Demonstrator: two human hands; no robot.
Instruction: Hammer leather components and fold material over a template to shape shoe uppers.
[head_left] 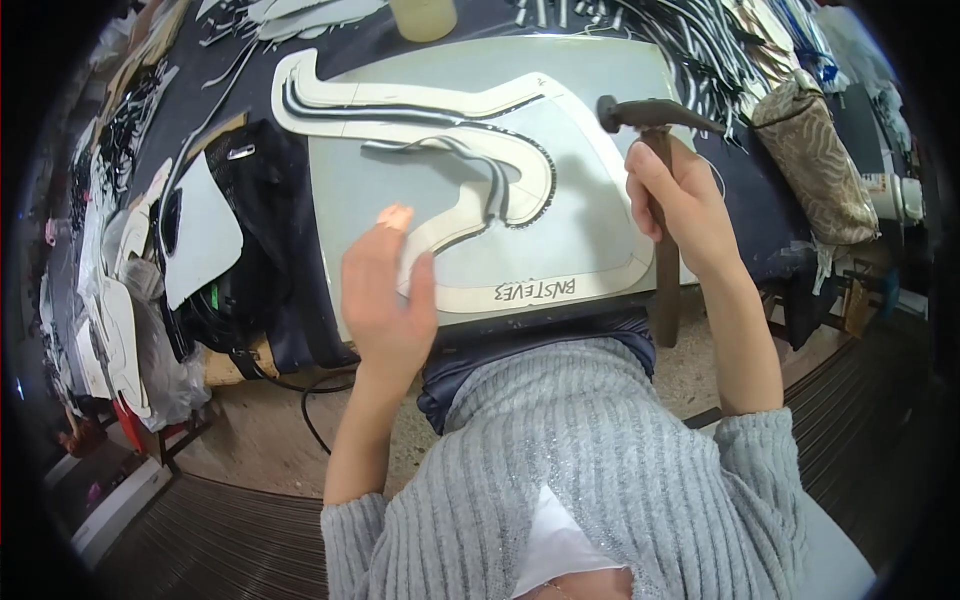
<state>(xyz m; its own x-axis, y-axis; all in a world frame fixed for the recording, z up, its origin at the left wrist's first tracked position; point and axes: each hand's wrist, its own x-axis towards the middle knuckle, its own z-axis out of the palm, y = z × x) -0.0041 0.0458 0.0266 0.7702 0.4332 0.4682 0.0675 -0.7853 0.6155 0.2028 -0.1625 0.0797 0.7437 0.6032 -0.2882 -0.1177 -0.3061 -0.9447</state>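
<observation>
My right hand [690, 200] is closed around the wooden handle of a hammer [665, 270], its dark metal head above the fist, over the right side of a pale board [350, 230]. On the board lies a flat cream curved template [615, 150] with handwriting along its near edge. A dark grey and white strip [497, 185] runs along part of the template's inner edge, with a loose end curling over the board. My left hand [388, 290], slightly blurred, is at the template's near-left end, thumb apart from the fingers. Nothing shows in it.
A yellowish container [423, 18] stands beyond the board. Bundles of strips [690, 50] lie at the far right, near a patterned pouch [815, 150] and a white jar [895, 198]. To the left are a black bag [265, 210], white cut pieces [205, 235] and plastic wrapping [175, 370].
</observation>
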